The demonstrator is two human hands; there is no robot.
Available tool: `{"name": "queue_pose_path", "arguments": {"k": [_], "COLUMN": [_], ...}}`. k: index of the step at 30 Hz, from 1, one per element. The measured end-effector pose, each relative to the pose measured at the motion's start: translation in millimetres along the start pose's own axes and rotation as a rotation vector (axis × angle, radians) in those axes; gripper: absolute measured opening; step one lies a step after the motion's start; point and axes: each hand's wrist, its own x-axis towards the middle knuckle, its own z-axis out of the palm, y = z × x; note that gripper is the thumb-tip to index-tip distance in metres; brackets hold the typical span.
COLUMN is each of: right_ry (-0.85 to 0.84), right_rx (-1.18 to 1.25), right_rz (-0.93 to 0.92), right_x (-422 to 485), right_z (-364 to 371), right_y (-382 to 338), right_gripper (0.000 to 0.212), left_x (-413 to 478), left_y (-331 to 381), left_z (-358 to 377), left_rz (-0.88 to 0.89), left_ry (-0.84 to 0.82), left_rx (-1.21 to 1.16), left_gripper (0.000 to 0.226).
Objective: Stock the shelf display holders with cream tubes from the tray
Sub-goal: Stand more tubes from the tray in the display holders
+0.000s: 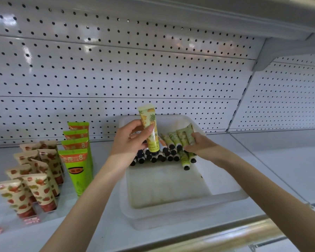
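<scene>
Tray (171,213) sits on shelf (280,170), tube pile (158,157) bunched at its 12 o'clock end. Left hand (129,140) pinches yellow pineapple tube (149,128) upright, cap down, just over pile. Right hand (202,146) at 3 o'clock of it, fingers curled round green tubes (182,137) in pile. Strawberry tubes (35,188) and tall green tubes (76,160) stand at tray's 9 o'clock.

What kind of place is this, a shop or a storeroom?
Most likely a shop: white pegboard shelving, strawberry-print tubes and bright green tubes standing in rows, and a stock tray. The left hand holds a pineapple tube over it; the right hand grips pale green tubes in it.
</scene>
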Motion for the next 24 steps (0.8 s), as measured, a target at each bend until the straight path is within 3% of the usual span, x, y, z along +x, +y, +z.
{"name": "queue_pose_path", "arguments": {"k": [8, 10, 15, 18, 21, 24], "right_ry": [0.236, 0.262, 0.183, 0.163, 0.195, 0.209], "right_rx": [-0.531, -0.580, -0.479, -0.336, -0.207, 0.039], "right_rz": [-0.106, -0.106, -0.060, -0.028, -0.023, -0.043], "right_x": [45, 51, 56, 57, 57, 52], "right_z": [15, 17, 12, 6, 4, -3], "right_y": [6, 6, -3, -4, -6, -7], "right_gripper": [0.009, 0.009, 0.015, 0.031, 0.007, 0.014], "left_x": [3, 3, 4, 4, 4, 3], "left_y": [-1, -1, -4, -3, -2, 3], "left_z": [-4, -6, -12, -14, -16, -18], "left_rz": [-0.022, -0.030, -0.039, -0.041, -0.032, -0.020], "left_ry": [-0.017, -0.022, -0.027, -0.025, -0.022, -0.022], "left_rx": [-0.015, -0.013, -0.003, -0.002, 0.011, 0.038], "left_gripper": [0.009, 0.010, 0.009, 0.009, 0.008, 0.007]}}
